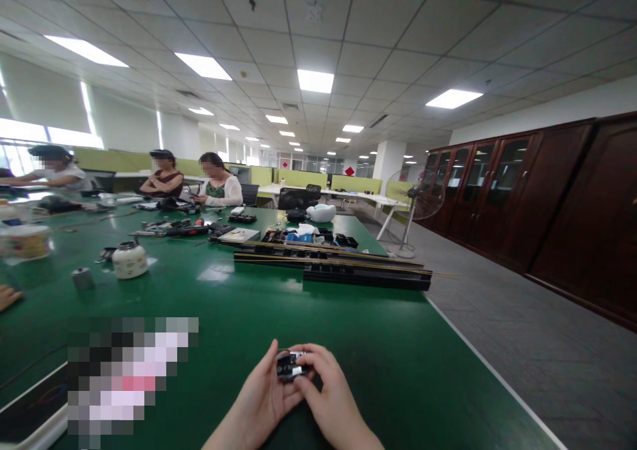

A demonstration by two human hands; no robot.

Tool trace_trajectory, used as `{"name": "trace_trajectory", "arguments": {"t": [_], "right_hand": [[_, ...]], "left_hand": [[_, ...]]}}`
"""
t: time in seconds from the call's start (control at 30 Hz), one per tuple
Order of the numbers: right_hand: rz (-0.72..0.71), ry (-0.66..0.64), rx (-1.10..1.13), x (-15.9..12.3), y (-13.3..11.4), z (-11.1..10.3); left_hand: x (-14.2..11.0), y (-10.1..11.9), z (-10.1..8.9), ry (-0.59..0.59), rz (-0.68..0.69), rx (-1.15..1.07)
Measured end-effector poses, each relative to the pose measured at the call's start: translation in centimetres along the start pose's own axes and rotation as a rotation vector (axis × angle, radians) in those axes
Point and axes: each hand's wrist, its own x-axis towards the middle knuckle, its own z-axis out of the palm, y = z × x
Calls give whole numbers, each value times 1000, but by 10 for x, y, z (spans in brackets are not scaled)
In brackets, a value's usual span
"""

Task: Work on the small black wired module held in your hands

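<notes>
A small black device with white or silvery parts [285,368] is held between both hands, just above the green table near its front edge. My left hand [266,387] cradles it from the left and below, with the thumb pointing up. The thumb and fingers of my right hand [331,387] close on its right side. Its exact kind is too small to make out, and the fingers cover part of it.
Long black trays [368,277] with thin brass-coloured rods lie across the green table [239,317]. A white jar [130,261] and a grey cylinder [82,279] stand on the left. Several people sit beyond; another person's hand [8,297] shows at the left edge. A fan [413,201] stands right.
</notes>
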Motion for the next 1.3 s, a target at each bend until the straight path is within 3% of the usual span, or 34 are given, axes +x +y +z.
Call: {"name": "trace_trajectory", "arguments": {"t": [0.5,0.73,1.03,1.3], "right_hand": [[31,7,-72,0,6,1],[-12,25,-63,0,9,2],[-12,93,-56,1,8,0],[51,218,-88,0,22,1]], "left_hand": [[0,2,4,70,2,-31],[2,1,0,30,-13,-58],[2,3,0,108,-7,-53],[2,4,2,124,-7,-4]]}}
